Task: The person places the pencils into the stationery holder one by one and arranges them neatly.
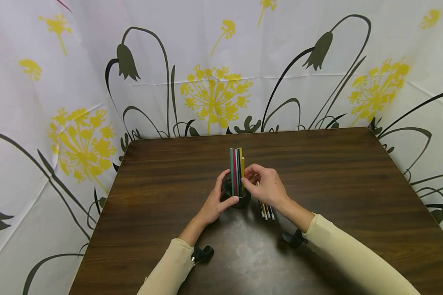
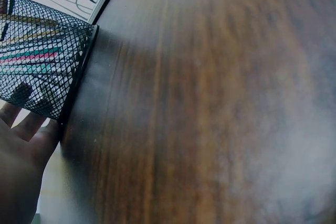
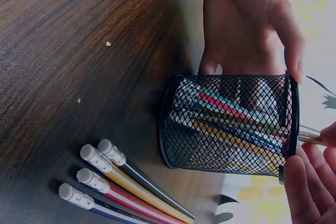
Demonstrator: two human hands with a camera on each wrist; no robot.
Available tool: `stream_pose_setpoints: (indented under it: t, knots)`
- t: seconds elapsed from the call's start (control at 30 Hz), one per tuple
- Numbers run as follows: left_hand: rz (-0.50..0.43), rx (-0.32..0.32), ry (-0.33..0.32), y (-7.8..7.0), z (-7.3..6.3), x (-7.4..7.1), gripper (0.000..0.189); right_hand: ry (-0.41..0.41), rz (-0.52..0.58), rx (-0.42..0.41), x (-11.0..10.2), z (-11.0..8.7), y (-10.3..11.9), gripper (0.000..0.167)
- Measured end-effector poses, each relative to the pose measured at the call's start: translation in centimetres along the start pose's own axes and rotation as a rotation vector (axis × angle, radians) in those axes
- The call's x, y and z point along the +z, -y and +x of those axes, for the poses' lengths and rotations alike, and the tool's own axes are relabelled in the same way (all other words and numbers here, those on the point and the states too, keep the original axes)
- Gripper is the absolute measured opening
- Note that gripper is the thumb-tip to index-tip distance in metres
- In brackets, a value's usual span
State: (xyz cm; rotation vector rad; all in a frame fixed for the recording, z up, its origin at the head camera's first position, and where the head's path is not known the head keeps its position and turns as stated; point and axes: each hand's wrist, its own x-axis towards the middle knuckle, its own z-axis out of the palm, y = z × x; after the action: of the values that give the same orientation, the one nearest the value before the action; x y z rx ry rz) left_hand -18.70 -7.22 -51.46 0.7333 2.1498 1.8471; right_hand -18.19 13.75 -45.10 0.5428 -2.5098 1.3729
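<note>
A black mesh pencil cup (image 3: 226, 156) stands upright on the table, with several striped and coloured pencils (image 1: 235, 172) leaning in it and rising above its rim. My left hand (image 1: 215, 204) grips the cup from the left, thumb on the near side of the rim; in the left wrist view, its fingers (image 2: 32, 125) lie against the mesh near the base. At the rim's right side my right hand (image 1: 267, 186) pinches a yellow pencil (image 1: 243, 163), its lower part down inside the cup. Right of the cup, more pencils (image 3: 126, 179) with white erasers lie on the table, partly under the right hand.
The dark wood-grain table (image 1: 162, 176) runs back to a white curtain (image 1: 214, 45) with yellow and grey flowers. Black wrist devices (image 1: 203, 254) hang below both forearms, close over the tabletop. Small pale crumbs (image 3: 108, 43) dot the wood.
</note>
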Motion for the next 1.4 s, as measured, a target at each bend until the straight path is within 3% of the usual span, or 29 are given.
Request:
stream_pose_setpoints:
  t: [0.17, 0.7, 1.0, 1.4]
  knots:
    - [0.010, 0.005, -0.008, 1.1, 0.1, 0.0, 0.082, -0.013, -0.017, 0.022, 0.1, 0.2, -0.1, 0.011]
    - [0.008, -0.004, -0.009, 1.1, 0.1, 0.1, 0.081, -0.095, -0.119, 0.052, 0.9, 0.9, 0.0, 0.010]
    - [-0.007, -0.002, -0.002, 1.1, 0.1, 0.0, 0.082, -0.076, -0.185, 0.146, 1.0, 1.6, 0.7, 0.009]
    - [0.004, 0.011, -0.004, 1.2, 0.1, 0.0, 0.082, -0.083, -0.206, 0.152, 1.2, 2.0, 0.5, 0.009]
